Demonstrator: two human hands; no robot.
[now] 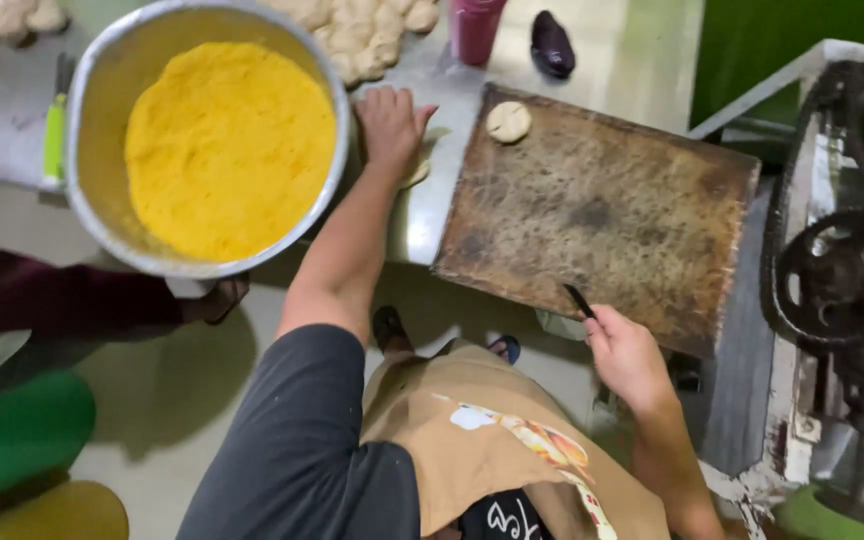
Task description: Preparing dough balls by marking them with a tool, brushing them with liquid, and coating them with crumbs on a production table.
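I see my left hand [390,122] pressed flat, fingers together, on a dough piece [416,172] at the counter's [422,215] edge — just beside the baking tray [592,215]. My right hand [624,352] pinches a thin black tool [579,300] at the tray's near edge — one dough round [508,121] sits in its far corner.
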